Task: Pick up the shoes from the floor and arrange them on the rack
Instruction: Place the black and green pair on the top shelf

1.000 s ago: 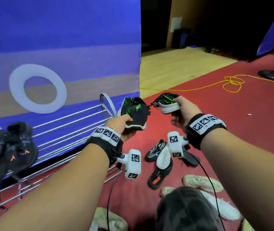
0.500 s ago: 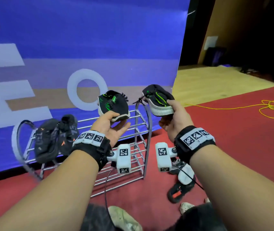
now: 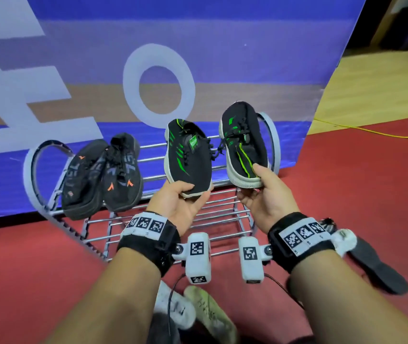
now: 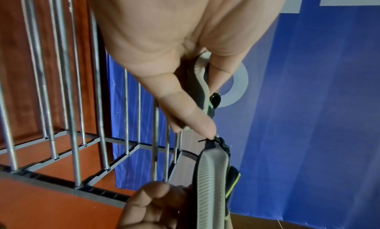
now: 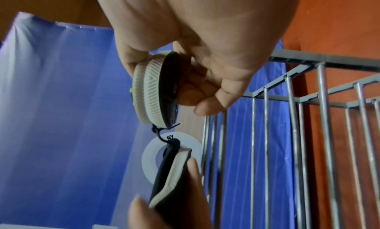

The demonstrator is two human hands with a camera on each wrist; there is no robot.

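I am looking down at a red carpet (image 3: 36,264) covering the floor. A large blue banner (image 3: 222,33) is standing upright behind it, showing white lettering, a white ring (image 3: 159,85) and a tan stripe. To the right, a pale wooden floor (image 3: 371,95) is stretching away, with a yellow cable (image 3: 371,131) trailing across the carpet's edge. The far corner is lying in shadow.

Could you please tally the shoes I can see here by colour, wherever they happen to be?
Black with green, one in each hand: 2
Black with orange, on the rack: 2
Pale, worn, on the floor: 2
Dark, sole up, on the floor: 1
Total: 7
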